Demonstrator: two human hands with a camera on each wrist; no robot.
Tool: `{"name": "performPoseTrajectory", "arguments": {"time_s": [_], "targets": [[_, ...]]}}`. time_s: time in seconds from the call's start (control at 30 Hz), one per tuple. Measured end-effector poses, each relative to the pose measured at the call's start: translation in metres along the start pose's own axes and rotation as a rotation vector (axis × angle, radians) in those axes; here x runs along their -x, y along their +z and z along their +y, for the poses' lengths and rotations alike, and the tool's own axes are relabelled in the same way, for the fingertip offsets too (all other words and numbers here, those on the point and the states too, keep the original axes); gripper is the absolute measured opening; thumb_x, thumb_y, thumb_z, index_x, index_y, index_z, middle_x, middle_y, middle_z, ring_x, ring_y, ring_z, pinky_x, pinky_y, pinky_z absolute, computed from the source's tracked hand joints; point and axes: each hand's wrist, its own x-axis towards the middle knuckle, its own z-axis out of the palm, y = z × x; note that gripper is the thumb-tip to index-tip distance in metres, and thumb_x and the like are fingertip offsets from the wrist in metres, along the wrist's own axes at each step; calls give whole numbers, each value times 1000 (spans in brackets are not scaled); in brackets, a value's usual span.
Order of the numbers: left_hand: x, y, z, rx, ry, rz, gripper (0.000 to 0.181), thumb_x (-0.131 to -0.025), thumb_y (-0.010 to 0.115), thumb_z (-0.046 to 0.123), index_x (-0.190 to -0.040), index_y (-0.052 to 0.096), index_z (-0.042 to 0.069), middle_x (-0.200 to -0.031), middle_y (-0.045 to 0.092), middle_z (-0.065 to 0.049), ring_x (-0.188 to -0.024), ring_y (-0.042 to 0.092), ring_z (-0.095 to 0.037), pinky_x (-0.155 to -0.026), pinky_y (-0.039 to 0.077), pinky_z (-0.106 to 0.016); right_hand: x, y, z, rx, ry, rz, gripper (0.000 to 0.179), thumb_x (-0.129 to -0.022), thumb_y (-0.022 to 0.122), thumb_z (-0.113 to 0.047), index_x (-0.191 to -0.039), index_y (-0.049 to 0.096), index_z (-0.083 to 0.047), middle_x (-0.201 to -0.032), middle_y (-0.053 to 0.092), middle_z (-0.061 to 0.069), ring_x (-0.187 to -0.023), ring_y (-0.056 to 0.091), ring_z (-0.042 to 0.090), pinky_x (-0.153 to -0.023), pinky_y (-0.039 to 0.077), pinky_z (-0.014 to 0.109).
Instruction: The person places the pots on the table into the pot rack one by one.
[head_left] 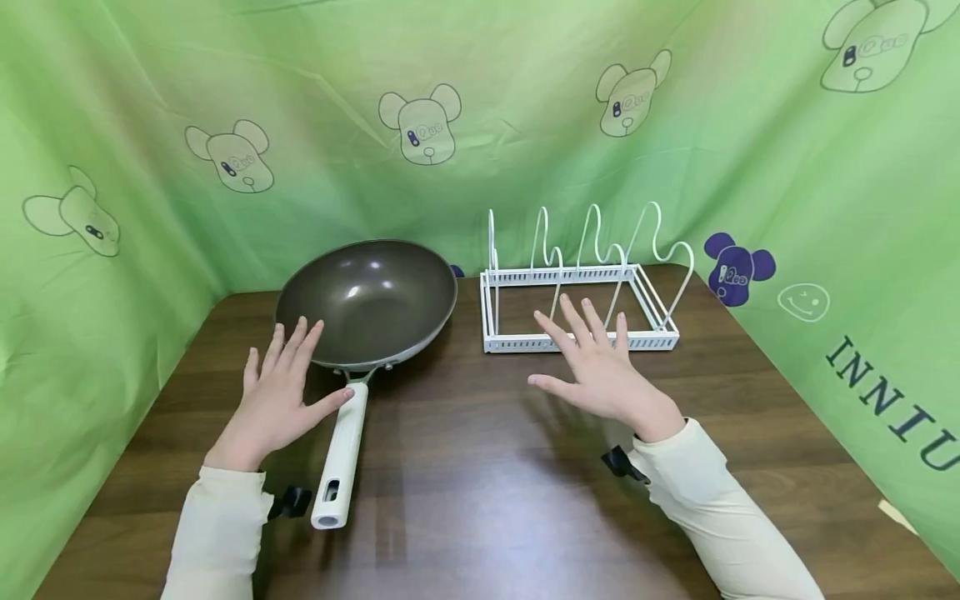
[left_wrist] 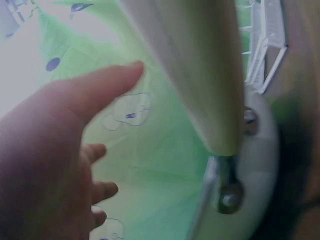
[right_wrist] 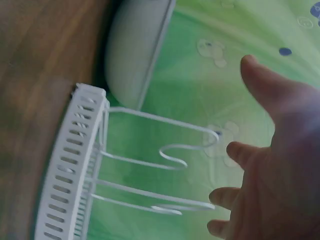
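A wok (head_left: 367, 300) with a dark inside and a white handle (head_left: 342, 454) sits on the left of the table, its handle towards me. My left hand (head_left: 273, 404) hovers by the wok's near left side, fingers spread, thumb tip overlapping the handle in the head view. In the left wrist view that thumb (left_wrist: 107, 90) stands apart from the handle (left_wrist: 200, 65). A white pan rack (head_left: 581, 342) with several wavy wire dividers stands at the back right. Before the rack my right hand (head_left: 600, 375) is held up, fingers spread, with nothing in it.
The brown wooden table (head_left: 465, 483) carries the wok and rack. A green cloth (head_left: 322, 200) printed with bear heads hangs close behind them and along both sides. A small pale strip (head_left: 897, 517) lies at the table's right edge.
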Motion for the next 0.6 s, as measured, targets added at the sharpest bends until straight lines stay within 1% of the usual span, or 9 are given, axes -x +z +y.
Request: {"name": "performPoseTrajectory", "arguments": {"time_s": [0.1,0.17,0.27,0.4,0.5,0.6], "targets": [[4,3,-4,61,26,34,96,-93,62,55,-160,9,14,-164,12,-19,-149,3,-43,-112,2,-70,2,1,-1,-46,-52,-33,86,-93,58,-59,-160,16,-24,-166,-2,15,-149,-7,41,-108,-15,71],[7,4,-7,109,31,50,93,-94,63,50,-160,10,12,-162,16,-22,-148,9,-45,-111,9,-71,4,2,-2,-87,-85,-57,85,-94,58,-57,-160,16,-24,-166,-1,15,-149,-6,41,-109,-14,71],[11,3,-10,197,20,48,90,-96,64,43,-159,10,9,-161,18,-23,-146,16,-47,-108,16,-73,6,6,-4,-154,-130,-96,84,-95,58,-55,-160,15,-24,-165,1,15,-149,-4,41,-109,-13,70],[14,7,-16,357,-8,10,87,-98,63,35,-159,7,7,-161,20,-23,-145,18,-46,-109,22,-69,9,16,-11,-257,-187,-160,82,-97,57,-52,-160,16,-19,-165,3,17,-149,-2,41,-111,-12,67],[16,12,-19,512,-38,-13,83,-100,60,26,-158,6,4,-158,23,-26,-144,20,-47,-109,25,-68,12,27,-18,-340,-228,-214,80,-98,56,-48,-159,15,-16,-165,5,16,-149,1,41,-113,-9,66],[18,18,-19,681,-84,-42,78,-102,55,18,-157,3,1,-157,22,-29,-142,22,-50,-110,23,-67,14,37,-28,-426,-256,-277,79,-99,56,-45,-159,14,-15,-165,6,15,-149,4,41,-114,-6,65]]}}
